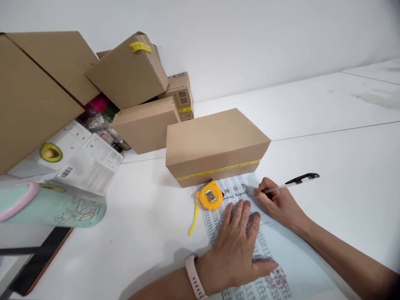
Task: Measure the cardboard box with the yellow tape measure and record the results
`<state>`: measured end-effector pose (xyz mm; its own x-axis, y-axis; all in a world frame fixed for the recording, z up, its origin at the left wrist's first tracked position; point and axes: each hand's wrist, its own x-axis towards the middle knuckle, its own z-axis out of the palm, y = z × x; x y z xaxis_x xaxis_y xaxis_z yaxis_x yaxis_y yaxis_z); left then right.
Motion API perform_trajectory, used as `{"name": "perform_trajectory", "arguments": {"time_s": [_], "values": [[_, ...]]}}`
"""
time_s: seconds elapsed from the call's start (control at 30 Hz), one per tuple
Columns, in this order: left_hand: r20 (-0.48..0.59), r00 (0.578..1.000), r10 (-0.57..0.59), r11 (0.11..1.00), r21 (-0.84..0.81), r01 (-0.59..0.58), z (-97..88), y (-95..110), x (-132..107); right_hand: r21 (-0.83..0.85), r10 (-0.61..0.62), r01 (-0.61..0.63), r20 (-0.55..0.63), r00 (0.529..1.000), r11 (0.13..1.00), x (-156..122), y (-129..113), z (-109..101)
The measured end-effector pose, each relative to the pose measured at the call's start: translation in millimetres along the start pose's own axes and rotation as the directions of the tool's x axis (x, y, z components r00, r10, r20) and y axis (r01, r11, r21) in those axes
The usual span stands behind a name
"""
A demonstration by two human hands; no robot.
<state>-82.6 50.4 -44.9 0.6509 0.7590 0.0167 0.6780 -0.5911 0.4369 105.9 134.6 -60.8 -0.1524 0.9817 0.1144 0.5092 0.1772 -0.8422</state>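
Note:
My left hand (237, 246) lies flat, fingers stretched out, on a printed paper form (281, 266) on the white table. My right hand (278, 202) grips a pen (290, 183) with a black cap, its tip touching the top of the form. A yellow tape measure (210, 196) rests at the form's upper left corner, its strap hanging toward me. Its yellow tape runs along the front of a closed cardboard box (212, 141) standing just behind the form.
More cardboard boxes (131, 71) are piled at the back left, with a white avocado-print box (62, 154) and small packets among them. A pale green bottle with a pink rim (53, 206) lies at the left. A dark board (40, 262) sits below it.

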Motion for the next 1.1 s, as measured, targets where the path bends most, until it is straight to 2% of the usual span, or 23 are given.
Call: {"name": "perform_trajectory", "arguments": {"time_s": [0.8, 1.1], "values": [[0.014, 1.0, -0.004, 1.0, -0.009, 0.004, -0.9, -0.5, 0.3, 0.013, 0.019, -0.019, -0.012, 1.0, 1.0, 0.2, -1.5, -0.1], [-0.013, 1.0, 0.001, 1.0, 0.013, -0.001, 0.0, -0.3, 0.3, -0.007, 0.023, -0.023, -0.034, 0.999, 1.0, 1.3, -0.1, -1.0]]}}
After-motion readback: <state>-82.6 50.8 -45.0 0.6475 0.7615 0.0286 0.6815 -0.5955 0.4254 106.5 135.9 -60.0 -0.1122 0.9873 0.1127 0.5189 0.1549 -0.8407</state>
